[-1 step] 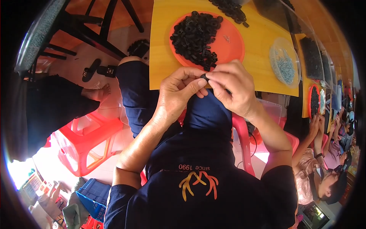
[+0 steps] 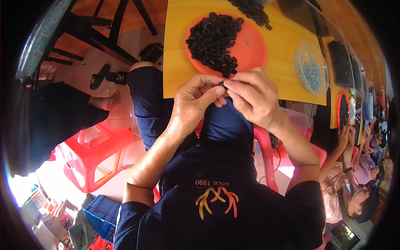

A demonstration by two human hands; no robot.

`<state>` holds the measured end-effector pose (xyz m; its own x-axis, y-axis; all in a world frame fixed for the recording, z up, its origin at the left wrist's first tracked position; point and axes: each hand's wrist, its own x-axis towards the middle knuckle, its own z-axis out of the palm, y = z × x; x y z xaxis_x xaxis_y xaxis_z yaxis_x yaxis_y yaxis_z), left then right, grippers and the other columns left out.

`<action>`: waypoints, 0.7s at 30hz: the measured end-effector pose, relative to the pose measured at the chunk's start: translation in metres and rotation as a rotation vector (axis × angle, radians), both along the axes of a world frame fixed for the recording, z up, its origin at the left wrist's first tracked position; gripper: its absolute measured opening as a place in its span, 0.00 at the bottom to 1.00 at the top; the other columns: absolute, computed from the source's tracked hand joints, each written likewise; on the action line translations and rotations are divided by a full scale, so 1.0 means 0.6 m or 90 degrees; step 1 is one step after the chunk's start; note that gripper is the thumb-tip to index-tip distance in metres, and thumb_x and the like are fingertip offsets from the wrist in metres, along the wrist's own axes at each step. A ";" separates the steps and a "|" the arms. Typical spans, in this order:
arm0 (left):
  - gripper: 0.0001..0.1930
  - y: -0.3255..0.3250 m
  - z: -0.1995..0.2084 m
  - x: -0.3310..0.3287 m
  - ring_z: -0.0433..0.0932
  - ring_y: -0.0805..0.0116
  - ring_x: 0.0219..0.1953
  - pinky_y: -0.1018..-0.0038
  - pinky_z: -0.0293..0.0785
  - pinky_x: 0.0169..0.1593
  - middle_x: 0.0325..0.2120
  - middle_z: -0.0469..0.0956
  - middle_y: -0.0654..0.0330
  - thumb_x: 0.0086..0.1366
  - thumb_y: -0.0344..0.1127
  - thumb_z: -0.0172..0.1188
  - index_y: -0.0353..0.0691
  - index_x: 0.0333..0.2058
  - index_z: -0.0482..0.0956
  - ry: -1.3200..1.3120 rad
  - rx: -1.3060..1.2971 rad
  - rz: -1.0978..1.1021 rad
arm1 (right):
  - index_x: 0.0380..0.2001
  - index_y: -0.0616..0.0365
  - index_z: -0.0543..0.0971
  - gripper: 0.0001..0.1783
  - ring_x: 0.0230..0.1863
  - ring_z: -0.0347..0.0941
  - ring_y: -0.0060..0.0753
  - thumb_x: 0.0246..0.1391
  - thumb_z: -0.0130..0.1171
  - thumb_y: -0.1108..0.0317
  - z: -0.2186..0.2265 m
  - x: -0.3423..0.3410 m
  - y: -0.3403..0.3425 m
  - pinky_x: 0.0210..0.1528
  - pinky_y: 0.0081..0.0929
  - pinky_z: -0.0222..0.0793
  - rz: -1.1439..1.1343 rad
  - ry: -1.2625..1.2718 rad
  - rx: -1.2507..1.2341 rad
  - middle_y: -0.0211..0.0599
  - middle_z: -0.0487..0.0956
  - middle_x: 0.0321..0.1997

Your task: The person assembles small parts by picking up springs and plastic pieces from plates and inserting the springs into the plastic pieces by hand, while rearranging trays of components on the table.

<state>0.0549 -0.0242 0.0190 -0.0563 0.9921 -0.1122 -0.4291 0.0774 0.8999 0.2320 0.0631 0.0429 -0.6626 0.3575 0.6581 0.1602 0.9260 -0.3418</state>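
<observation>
Over the near edge of the table, my left hand point(image 2: 199, 92) pinches a small black plastic part point(image 2: 222, 84) between thumb and fingers. My right hand point(image 2: 256, 95) meets it from the other side, thumb and fingertips closed against the part's edge. Whatever those right fingertips hold is hidden. Just beyond my hands lies a round orange-red tray point(image 2: 253, 52), its left side heaped with small black plastic parts point(image 2: 212, 39). A few tiny metal pieces point(image 2: 247, 42) rest on its bare right side.
On the yellow tabletop point(image 2: 283, 62), a clear round tub point(image 2: 311, 71) of small silvery metal pieces stands at right. More black parts point(image 2: 254, 13) lie at the far edge. Red plastic stools point(image 2: 89, 154) stand at left. Another person's hands point(image 2: 346, 135) work at far right.
My right fingertips have shifted very slightly against the small black part. Everything else looks the same.
</observation>
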 end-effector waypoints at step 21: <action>0.09 -0.009 -0.022 -0.029 0.80 0.77 0.32 0.81 0.77 0.37 0.31 0.81 0.62 0.67 0.27 0.62 0.33 0.45 0.78 0.045 -0.043 -0.005 | 0.42 0.58 0.80 0.13 0.41 0.76 0.46 0.52 0.63 0.71 0.011 0.001 0.114 0.46 0.39 0.73 -0.186 -0.390 -0.162 0.42 0.79 0.39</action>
